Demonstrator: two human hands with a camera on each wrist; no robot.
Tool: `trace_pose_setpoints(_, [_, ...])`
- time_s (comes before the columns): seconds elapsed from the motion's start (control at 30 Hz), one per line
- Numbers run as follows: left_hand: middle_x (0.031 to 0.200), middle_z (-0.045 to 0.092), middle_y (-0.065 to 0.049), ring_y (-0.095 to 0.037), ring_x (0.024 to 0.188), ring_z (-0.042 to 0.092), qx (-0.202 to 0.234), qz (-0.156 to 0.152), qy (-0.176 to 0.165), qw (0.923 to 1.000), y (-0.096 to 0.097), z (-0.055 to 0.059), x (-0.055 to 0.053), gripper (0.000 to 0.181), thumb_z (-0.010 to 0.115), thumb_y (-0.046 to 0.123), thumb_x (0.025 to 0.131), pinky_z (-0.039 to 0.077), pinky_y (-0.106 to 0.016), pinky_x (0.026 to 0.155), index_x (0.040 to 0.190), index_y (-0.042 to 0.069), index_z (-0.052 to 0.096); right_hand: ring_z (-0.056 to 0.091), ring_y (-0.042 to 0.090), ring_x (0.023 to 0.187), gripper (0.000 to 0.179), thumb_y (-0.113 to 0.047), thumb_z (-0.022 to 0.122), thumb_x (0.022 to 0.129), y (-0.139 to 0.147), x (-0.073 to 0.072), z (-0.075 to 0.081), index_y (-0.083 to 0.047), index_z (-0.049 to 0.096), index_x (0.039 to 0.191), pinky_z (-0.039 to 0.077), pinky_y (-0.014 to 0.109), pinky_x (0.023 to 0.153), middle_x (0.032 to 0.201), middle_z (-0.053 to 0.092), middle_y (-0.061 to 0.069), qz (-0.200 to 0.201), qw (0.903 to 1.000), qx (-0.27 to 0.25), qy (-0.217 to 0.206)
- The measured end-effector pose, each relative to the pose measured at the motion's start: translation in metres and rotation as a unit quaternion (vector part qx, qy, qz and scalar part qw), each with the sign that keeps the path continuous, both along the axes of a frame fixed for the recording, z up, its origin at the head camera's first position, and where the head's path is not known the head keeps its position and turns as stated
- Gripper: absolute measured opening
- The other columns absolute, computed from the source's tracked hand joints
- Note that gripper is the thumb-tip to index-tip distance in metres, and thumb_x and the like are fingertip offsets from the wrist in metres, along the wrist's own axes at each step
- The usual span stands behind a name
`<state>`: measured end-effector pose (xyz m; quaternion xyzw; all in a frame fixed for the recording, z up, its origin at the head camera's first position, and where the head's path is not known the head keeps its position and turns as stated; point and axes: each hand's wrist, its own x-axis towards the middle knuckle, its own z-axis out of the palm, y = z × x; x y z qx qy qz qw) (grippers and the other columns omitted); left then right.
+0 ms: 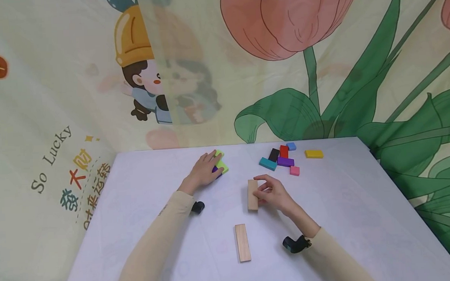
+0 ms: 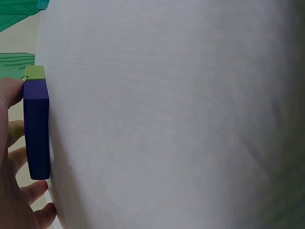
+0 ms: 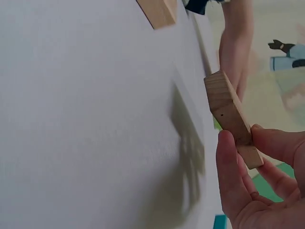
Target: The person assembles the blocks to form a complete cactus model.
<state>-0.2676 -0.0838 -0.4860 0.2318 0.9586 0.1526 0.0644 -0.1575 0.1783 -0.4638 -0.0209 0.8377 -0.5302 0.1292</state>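
Note:
My right hand (image 1: 275,193) pinches a plain wooden block (image 1: 252,195) between thumb and fingers. In the right wrist view this wooden block (image 3: 228,107) is tilted above the white table, with a shadow beneath it. A second wooden block (image 1: 242,243) lies nearer the front. My left hand (image 1: 205,168) lies with spread fingers over a lime-green block (image 1: 223,168) and a dark purple block (image 1: 219,175), partly covering both. The left wrist view shows the purple block (image 2: 36,129) against the green one (image 2: 35,72), with the thumb touching near where they meet.
Toward the back of the table stands a loose group of blocks: teal (image 1: 268,163), black (image 1: 274,155), red (image 1: 283,151), blue (image 1: 291,146), purple (image 1: 285,161) and pink (image 1: 294,171). A yellow block (image 1: 314,154) lies to their right. Patterned cloth (image 1: 194,133) hangs behind the table's far edge.

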Motion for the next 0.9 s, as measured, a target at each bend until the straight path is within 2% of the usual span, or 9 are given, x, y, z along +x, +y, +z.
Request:
trace_pose_setpoints(0.23, [0.162,0.019,-0.014,-0.044,0.147,0.02,-0.002,0.002,-0.004,1.0,0.0,0.002,0.001,0.064,0.043,0.045,0.099,0.017,-0.052,0.122,0.154,0.015,0.026,0.067,0.024,0.073,0.052,-0.008,0.069,0.089,-0.024,0.006,-0.009,-0.004,0.049,0.137,0.06,0.036,0.067,0.097,0.063,0.021,0.049,0.9984,-0.025,0.014])
trace_pose_setpoints(0.37, [0.162,0.018,-0.013,-0.044,0.147,0.02,-0.004,0.001,-0.003,1.0,0.0,0.001,0.0,0.065,0.042,0.046,0.099,0.018,-0.052,0.122,0.154,0.016,0.026,0.066,0.02,0.069,0.049,-0.009,0.07,0.088,-0.032,0.009,-0.014,-0.005,0.052,0.134,0.06,0.032,0.064,0.093,0.063,0.019,0.066,0.9973,-0.024,0.019])
trace_pose_setpoints(0.53, [0.162,0.02,-0.014,-0.045,0.146,0.021,0.002,-0.001,0.003,1.0,0.001,-0.001,-0.001,0.064,0.043,0.045,0.099,0.02,-0.053,0.12,0.154,0.015,0.028,0.062,0.012,0.064,0.045,-0.011,0.072,0.086,-0.036,0.011,-0.019,-0.01,0.057,0.128,0.057,0.024,0.06,0.09,0.064,0.012,0.065,0.9976,0.008,0.02])
trace_pose_setpoints(0.7, [0.162,0.02,-0.014,-0.045,0.146,0.021,0.002,0.002,0.001,1.0,0.001,0.0,0.0,0.065,0.044,0.046,0.099,0.021,-0.055,0.12,0.154,0.016,0.028,0.058,0.012,0.061,0.041,-0.015,0.074,0.085,-0.037,0.013,-0.018,-0.011,0.061,0.124,0.053,0.022,0.055,0.097,0.065,0.01,0.068,0.996,0.047,0.032])
trace_pose_setpoints(0.9, [0.162,0.019,-0.013,-0.044,0.147,0.02,-0.003,0.002,-0.002,1.0,0.0,0.001,0.0,0.065,0.043,0.046,0.099,0.02,-0.053,0.12,0.154,0.016,0.026,0.054,0.012,0.063,0.041,-0.016,0.074,0.085,-0.037,0.014,-0.019,-0.008,0.061,0.123,0.049,0.02,0.054,0.099,0.065,0.011,0.082,0.9937,0.061,0.046])
